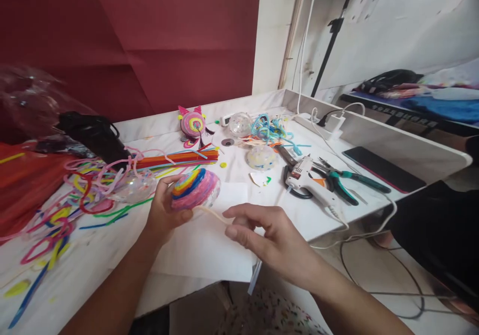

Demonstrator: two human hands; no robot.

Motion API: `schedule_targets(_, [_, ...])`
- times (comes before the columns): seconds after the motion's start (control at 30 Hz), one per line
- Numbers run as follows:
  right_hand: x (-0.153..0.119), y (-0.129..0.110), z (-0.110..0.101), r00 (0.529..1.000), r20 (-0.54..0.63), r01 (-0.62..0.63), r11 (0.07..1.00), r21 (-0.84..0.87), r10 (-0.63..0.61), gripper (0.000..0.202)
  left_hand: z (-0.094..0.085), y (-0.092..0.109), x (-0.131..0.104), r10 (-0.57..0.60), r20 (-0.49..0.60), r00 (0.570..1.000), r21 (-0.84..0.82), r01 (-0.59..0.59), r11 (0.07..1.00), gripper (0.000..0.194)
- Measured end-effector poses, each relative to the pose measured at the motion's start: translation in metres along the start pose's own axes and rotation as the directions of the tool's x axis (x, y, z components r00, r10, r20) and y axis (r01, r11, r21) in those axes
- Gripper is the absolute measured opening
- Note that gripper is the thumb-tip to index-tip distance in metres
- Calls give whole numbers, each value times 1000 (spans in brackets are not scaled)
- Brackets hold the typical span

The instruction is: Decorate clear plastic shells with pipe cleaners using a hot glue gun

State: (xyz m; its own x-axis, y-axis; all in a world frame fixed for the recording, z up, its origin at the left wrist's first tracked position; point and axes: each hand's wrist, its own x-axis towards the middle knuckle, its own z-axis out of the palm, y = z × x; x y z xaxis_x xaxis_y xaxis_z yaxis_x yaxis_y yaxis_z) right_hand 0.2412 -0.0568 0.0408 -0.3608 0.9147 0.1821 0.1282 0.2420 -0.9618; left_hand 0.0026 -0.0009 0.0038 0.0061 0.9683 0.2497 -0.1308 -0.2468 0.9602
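My left hand [164,210] is wrapped round a half-ball [196,189] covered in rainbow bands of pink, blue and yellow. From the lower edge of the ball a cream pipe cleaner [211,212] runs to the right. Its other end lies by the fingertips of my right hand [258,227], whose thumb and forefinger are bent toward each other. A clear stick [254,277] slants down below that hand. White paper [202,255] lies under both hands.
A white glue gun [305,172] and green-handled pliers [346,175] lie right. Tangled pipe cleaners [86,180] spread left. Behind are a bundle of orange strips [179,159], a pink decorated ball [192,124], a speckled dome [261,157] and a phone [381,167].
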Motion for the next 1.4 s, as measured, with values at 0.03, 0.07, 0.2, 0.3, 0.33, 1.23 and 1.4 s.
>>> schedule_targets(0.03, [3,2,0,1000,-4,21,1000,-16,-21,24,0,0,0,5,-1,1000,7,-5,1000,70])
schedule_targets(0.07, [6,3,-1,998,-18,55,998,-41,-56,21,0,-1,1,11,0,1000,13,-11,1000,70])
schedule_targets(0.2, [12,9,-12,977,-73,187,970,-155,-200,13,-2,-3,1,33,36,999,11,-34,999,71])
schedule_targets(0.3, [17,9,-18,961,-91,232,942,-242,-260,11,-2,-3,0,23,61,998,15,-24,1000,71])
schedule_targets(0.33, [19,10,-19,956,-96,241,931,-272,-276,11,-1,-2,0,18,62,998,23,-19,1000,70])
schedule_targets(1.23, [52,16,-20,909,-72,344,835,-430,-411,13,-2,0,0,28,133,991,38,-34,999,68])
schedule_targets(1.4, [53,15,-19,902,-53,370,831,-416,-428,13,-4,0,1,47,162,986,52,-57,997,69])
